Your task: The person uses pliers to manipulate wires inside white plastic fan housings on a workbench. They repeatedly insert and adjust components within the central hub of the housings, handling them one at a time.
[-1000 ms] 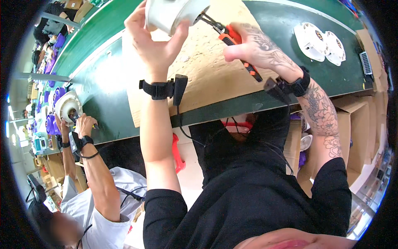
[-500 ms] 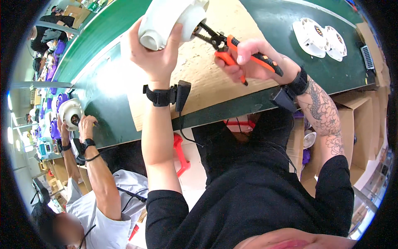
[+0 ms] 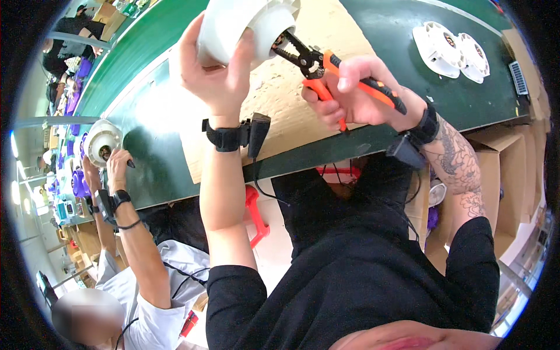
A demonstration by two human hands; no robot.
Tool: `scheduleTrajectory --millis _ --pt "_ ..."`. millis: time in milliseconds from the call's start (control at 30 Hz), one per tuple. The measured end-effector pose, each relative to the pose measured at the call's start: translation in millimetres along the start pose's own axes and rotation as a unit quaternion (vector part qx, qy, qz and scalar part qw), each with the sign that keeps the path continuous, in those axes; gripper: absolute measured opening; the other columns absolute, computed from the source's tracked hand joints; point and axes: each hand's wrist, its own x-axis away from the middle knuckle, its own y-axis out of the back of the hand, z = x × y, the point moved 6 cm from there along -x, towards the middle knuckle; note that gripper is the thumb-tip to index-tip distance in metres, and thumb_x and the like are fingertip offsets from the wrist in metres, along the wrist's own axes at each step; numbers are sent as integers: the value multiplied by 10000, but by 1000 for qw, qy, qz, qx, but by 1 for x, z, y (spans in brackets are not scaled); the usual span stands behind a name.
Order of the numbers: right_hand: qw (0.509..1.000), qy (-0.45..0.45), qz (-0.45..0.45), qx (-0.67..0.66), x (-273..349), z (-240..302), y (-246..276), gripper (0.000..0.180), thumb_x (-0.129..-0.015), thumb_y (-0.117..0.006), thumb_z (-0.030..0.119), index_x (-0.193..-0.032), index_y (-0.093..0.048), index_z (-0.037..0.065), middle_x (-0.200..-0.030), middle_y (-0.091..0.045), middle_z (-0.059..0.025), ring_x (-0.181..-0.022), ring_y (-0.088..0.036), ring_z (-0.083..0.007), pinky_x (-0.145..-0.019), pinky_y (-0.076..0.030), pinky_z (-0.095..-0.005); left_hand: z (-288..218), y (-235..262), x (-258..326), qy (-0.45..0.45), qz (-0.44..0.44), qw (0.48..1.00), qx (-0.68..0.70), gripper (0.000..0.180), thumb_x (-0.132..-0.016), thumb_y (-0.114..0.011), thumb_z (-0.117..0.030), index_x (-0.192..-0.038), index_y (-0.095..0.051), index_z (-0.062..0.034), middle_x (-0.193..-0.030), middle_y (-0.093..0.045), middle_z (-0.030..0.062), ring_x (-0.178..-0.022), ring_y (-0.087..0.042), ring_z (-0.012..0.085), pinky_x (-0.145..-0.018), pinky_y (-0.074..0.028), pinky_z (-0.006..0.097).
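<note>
My left hand [image 3: 219, 79] is closed round a white round plastic housing [image 3: 256, 29], fingers on its left side and thumb across its near face. The housing's upper part runs out of the picture. My right hand [image 3: 367, 90] grips wire-stripper pliers [image 3: 318, 64] with orange and black handles, which are spread apart. Their black toothed jaws stand parted at the housing's opening, beside a dark, copper-coloured part inside. How far the tips reach in is hidden. Both hands are above a cardboard sheet [image 3: 274, 111] on the green bench [image 3: 373, 140].
Two white housings [image 3: 446, 49] lie side by side on the bench at the right. Open cardboard boxes [image 3: 507, 169] stand below its right end. At my left, a co-worker's hands [image 3: 116, 169] hold a similar white housing [image 3: 102, 140]. A red frame [image 3: 255, 219] stands under the bench.
My left hand has turned the white housing slightly. The pliers' handles have spread wider in my right hand, and their jaws have shifted a little. The co-worker's housing has moved up and tilted.
</note>
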Motion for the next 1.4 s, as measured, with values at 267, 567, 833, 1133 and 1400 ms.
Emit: scheduleTrajectory --millis 267,567,833,1133,1400 --pt "641 113 -343 678 13 57 -1 577 -720 -713 378 -1067 -590 -66 -870 -651 -249 -889 -679 -302 -764 -515 -381 -9 -12 0 -42 33 998 16 802 -758 -905 -159 -1396 -459 33 -1268 -615 188 -1169 -624 236 -962 -555 383" --pt "1000 14 15 1 -3 1 -14 275 -781 -610 310 -842 -581 44 -704 -464 7 -639 -437 -119 -636 -371 -278 11 3 3 78 -17 994 70 531 -834 -884 -254 -1174 -612 50 -973 -708 94 -889 -671 140 -810 -550 283" --pt "559 178 -367 722 17 59 -2 463 -718 -695 307 -980 -587 -59 -752 -586 -110 -726 -631 -248 -680 -495 -381 4 -10 -4 -60 -13 998 -12 800 -716 -954 -286 -1321 -531 22 -1270 -621 150 -1103 -655 238 -918 -551 365" --pt "997 39 40 45 -4 7 -5 308 -777 -628 296 -939 -571 41 -700 -446 21 -621 -412 -108 -572 -343 -265 12 -5 8 95 13 994 61 488 -825 -869 -193 -1197 -641 27 -1070 -707 76 -972 -653 145 -884 -526 302" --pt "756 89 -300 575 2 33 8 548 -742 -704 355 -1106 -582 -36 -811 -579 -96 -625 -583 -196 -579 -494 -361 -14 -10 -4 -74 -65 994 -53 520 -797 -899 -245 -1150 -627 22 -996 -723 124 -910 -694 180 -841 -542 297"
